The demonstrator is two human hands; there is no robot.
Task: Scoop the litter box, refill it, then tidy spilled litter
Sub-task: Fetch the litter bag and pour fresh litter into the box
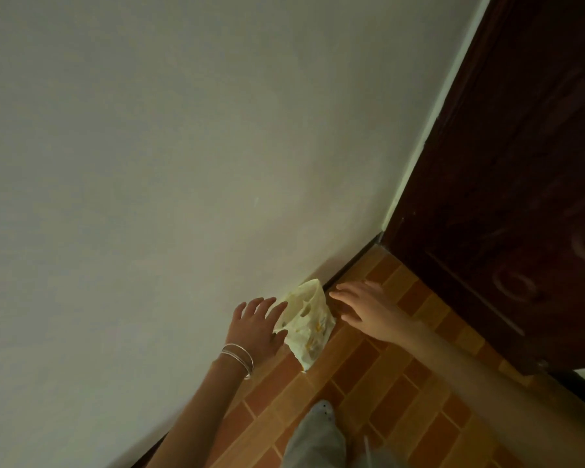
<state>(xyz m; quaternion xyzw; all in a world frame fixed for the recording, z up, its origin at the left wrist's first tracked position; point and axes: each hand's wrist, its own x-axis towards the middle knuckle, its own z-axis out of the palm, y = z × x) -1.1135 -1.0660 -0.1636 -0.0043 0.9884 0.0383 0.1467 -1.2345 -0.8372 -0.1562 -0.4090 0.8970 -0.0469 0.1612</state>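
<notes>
A pale yellow bag [307, 320] with orange print stands on the tiled floor, leaning against the wall, its top open. My left hand [257, 327], with thin silver bangles on the wrist, reaches to the bag's left side with fingers spread, touching or almost touching its edge. My right hand [365, 307] hovers just right of the bag's top, fingers apart, holding nothing. No litter box or scoop is in view.
A plain pale wall [149, 163] fills the left and top. A dark brown wooden door [507, 197] stands at the right. The floor [385, 383] has orange-brown brick-pattern tiles. My grey trouser leg [314, 437] shows at the bottom.
</notes>
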